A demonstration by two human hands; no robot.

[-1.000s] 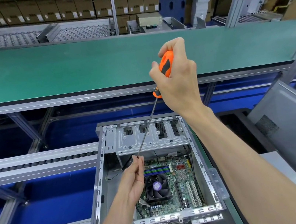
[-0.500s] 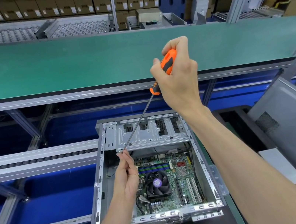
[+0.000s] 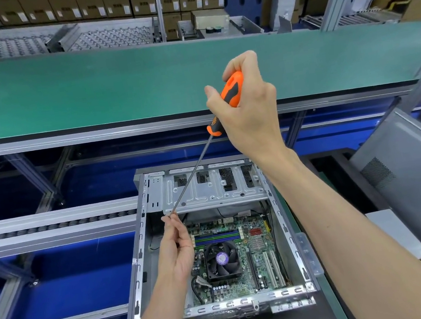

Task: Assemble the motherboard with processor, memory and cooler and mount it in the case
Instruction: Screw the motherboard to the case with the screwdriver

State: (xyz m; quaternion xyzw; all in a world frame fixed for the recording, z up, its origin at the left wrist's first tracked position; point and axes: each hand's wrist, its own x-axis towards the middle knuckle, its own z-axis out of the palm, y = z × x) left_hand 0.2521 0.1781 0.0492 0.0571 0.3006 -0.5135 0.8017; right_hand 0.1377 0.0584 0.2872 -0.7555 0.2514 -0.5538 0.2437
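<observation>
Two hands share one screwdriver (image 3: pixel 229 93) above the open case (image 3: pixel 295 231): the right hand (image 3: pixel 249 114) has its grip curled round the orange handle, and the left hand (image 3: pixel 177 250) pinches the shaft's tip between fingertips just over the case's left wall. The motherboard (image 3: pixel 257 251) lies flat inside the case with the cooler (image 3: pixel 222 260) on it, the left hand and forearm covering its left edge and the drive cage (image 3: pixel 208 190) crossed by the slanting shaft. A green belt (image 3: pixel 82 91) runs beyond, a grey panel (image 3: pixel 406 183) leans at right, and cartons (image 3: pixel 96 3) are stacked behind.
</observation>
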